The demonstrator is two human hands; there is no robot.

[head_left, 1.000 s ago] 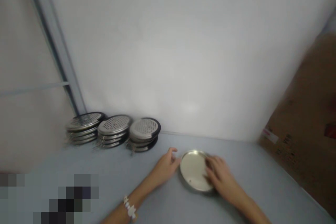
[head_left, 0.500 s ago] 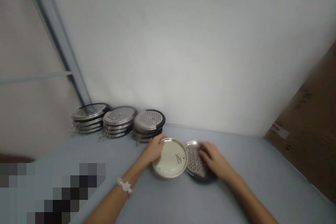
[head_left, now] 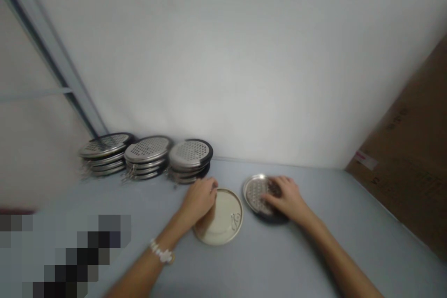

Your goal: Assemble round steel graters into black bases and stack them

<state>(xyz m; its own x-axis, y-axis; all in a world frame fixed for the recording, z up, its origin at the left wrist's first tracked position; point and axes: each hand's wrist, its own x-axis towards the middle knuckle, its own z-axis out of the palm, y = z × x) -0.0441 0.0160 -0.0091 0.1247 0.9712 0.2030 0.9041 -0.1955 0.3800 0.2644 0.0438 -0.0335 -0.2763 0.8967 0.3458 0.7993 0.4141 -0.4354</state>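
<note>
My left hand (head_left: pixel 199 201) rests on the far left edge of a plain round metal lid (head_left: pixel 223 221) lying flat on the grey table (head_left: pixel 244 265), fingers curled over its rim. My right hand (head_left: pixel 284 199) lies on a round perforated metal disc with a dark rim (head_left: pixel 256 192), just right of the lid, fingers bent on top of it. A white bead bracelet (head_left: pixel 161 253) is on my left wrist.
Three stacks of the same perforated discs (head_left: pixel 146 157) stand against the white wall (head_left: pixel 226 65) at the back left. A brown cardboard box (head_left: pixel 408 158) fills the right side. A blurred patch covers the lower left corner.
The plain lid has been drawn off the perforated disc and slid left and nearer by my left hand; now the two lie side by side, apart. My right hand stayed on the disc.
</note>
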